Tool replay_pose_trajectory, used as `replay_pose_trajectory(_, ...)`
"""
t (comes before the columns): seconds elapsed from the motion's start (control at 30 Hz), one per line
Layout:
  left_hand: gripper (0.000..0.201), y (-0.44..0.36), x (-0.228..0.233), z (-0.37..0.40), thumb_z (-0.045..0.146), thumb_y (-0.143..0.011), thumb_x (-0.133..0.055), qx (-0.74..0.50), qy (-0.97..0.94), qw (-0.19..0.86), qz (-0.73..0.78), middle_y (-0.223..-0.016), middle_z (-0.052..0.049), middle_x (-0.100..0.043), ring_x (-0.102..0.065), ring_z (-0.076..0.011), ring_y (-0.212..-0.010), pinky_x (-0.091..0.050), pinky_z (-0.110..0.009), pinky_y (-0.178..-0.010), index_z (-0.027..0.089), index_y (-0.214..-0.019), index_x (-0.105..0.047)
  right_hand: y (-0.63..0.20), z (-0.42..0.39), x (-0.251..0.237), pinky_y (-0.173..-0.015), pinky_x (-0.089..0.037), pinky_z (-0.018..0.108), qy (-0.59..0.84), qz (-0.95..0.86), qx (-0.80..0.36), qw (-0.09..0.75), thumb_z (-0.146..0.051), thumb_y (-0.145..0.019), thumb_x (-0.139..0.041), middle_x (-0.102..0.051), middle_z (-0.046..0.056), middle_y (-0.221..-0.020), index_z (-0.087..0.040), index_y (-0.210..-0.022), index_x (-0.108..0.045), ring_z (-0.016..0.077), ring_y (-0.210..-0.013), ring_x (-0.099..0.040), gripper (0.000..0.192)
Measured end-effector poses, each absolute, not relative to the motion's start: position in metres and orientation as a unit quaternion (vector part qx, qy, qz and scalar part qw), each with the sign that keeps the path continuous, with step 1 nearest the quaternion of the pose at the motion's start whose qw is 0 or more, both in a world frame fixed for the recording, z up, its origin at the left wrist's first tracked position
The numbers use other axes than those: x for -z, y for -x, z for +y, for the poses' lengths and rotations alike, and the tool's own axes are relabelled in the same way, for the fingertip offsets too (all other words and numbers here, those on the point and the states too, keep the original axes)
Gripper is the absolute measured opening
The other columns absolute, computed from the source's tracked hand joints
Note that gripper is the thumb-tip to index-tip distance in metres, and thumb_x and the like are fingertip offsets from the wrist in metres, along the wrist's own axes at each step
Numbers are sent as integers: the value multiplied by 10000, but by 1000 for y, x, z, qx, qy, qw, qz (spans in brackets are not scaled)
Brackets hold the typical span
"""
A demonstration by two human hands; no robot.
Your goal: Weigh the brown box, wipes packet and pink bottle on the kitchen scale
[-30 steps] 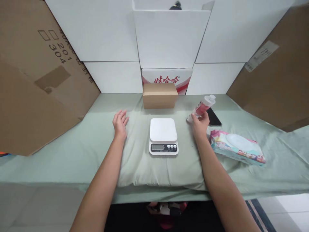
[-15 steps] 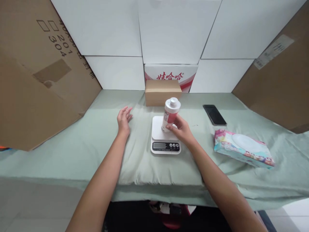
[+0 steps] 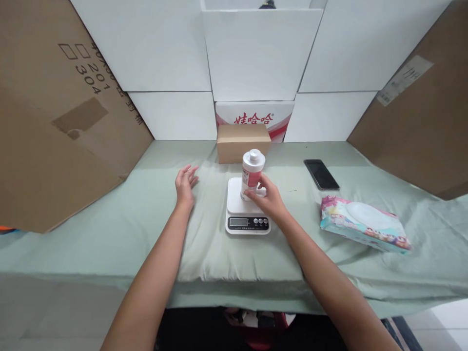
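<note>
A white and pink bottle (image 3: 251, 178) with a silvery-white cap stands nearly upright over the plate of a white digital kitchen scale (image 3: 234, 204). My right hand (image 3: 269, 197) is closed around its lower right side, thumb in front and fingers behind. Whether the base bears fully on the plate I cannot tell. The scale's dark display shows no readable figures. To the left, my left hand (image 3: 185, 185) rests on the green cloth, fingers loosely bent and apart, holding nothing.
Behind the scale lies a small brown cardboard box (image 3: 243, 144), in front of a white and red carton (image 3: 256, 113). On the right are a black phone (image 3: 321, 174) and a pack of wipes (image 3: 365, 225). Large cardboard sheets (image 3: 66, 161) flank the cloth-covered table (image 3: 153, 253).
The bottle has gone from a slight tilt to nearly upright, with my right hand still on it. My left hand keeps its place. The camera view has shifted slightly.
</note>
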State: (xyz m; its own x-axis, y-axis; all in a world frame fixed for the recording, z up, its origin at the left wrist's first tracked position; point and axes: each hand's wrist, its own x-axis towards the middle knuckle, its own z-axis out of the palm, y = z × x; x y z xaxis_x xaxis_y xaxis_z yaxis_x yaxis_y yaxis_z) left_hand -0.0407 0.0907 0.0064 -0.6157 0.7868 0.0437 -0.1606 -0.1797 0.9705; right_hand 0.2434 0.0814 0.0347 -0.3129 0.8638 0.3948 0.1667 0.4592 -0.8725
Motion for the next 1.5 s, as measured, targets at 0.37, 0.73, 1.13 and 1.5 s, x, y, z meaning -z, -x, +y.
replay_pose_trajectory(0.37, 453, 39, -8, 90, 444, -779, -650, -713, -288, 336, 545, -1279, -151, -744, -637, -275, -1363, -521, -404, -1103, 215, -1170, -634, -304, 136, -23, -748, -482, 319, 506, -537, -156, 657, -456, -800, -759, -660, 54, -1048, -178, -1221, -652, 158, -776, -512, 516)
replay_pose_trajectory(0.73, 507, 28, -1, 89, 510, -790, -703, -680, -371, 335, 537, -1317, -169, -719, -621, -298, -1368, -529, -416, -1077, 208, -1194, -652, -348, 175, 12, -1173, -410, 602, 643, -417, -89, 636, -467, -792, -651, -673, 173, -1305, -159, -1407, -513, 336, -1201, -671, 702)
replay_pose_trajectory(1.13, 444, 31, 6, 94, 431, -845, -655, -665, -410, 339, 524, -1406, -136, -688, -586, -276, -1415, -464, -432, -1187, 228, -1240, -655, -300, 133, -19, -1181, -419, 612, 513, -634, 51, 577, -526, -951, -586, -423, 171, -1644, -260, -1643, -330, 350, -1476, -480, 784)
replay_pose_trajectory(1.5, 471, 32, 7, 95, 446, -865, -653, -650, -417, 345, 533, -1443, -131, -664, -550, -273, -1457, -456, -429, -1203, 238, -1288, -637, -295, 168, 22, -1199, -454, 535, 518, -606, -307, 519, -747, -876, -550, -533, 171, -1575, -240, -1639, -355, 331, -1414, -562, 937)
